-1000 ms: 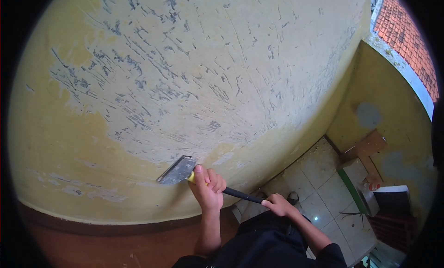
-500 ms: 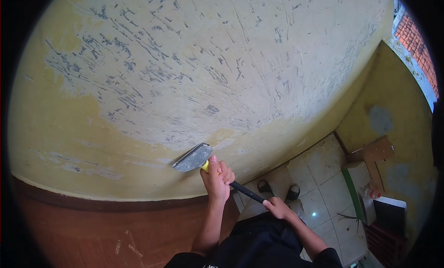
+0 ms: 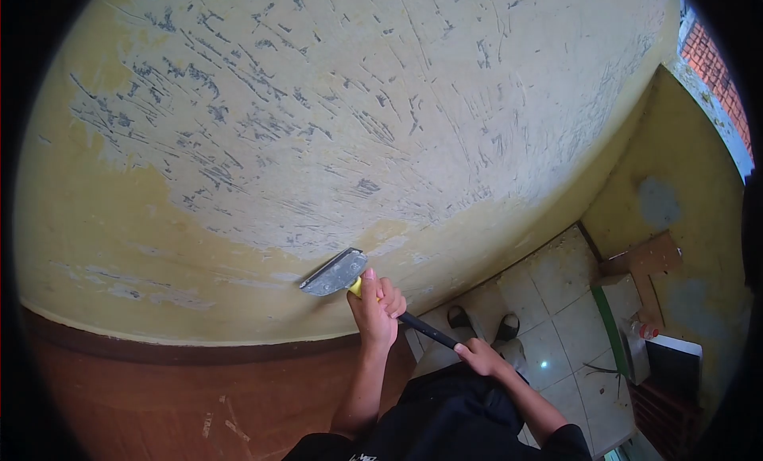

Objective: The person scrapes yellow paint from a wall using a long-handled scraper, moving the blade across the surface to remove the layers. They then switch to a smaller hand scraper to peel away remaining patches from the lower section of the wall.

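A long-handled scraper (image 3: 334,273) has its wide grey blade at the lower part of the yellow wall (image 3: 262,266). My left hand (image 3: 376,306) wraps round the handle just below the blade, near its yellow collar, thumb pointing up along it. Further down, my right hand (image 3: 478,356) grips the black end of the same handle. Above the blade, the wall is scored with many dark gouges and pale patches where paint is gone. Whether the blade edge presses on the wall is hard to tell.
Below the wall runs a reddish-brown surface (image 3: 143,381). My sandalled feet stand on pale floor tiles (image 3: 548,298). In the right corner are a cardboard piece (image 3: 656,254), a green-edged box (image 3: 624,310), a bottle with a red cap (image 3: 645,331) and a dark red rack (image 3: 664,409).
The view has shifted very slightly. Both hands keep their grip on the scraper, and its blade stays at nearly the same spot on the wall.
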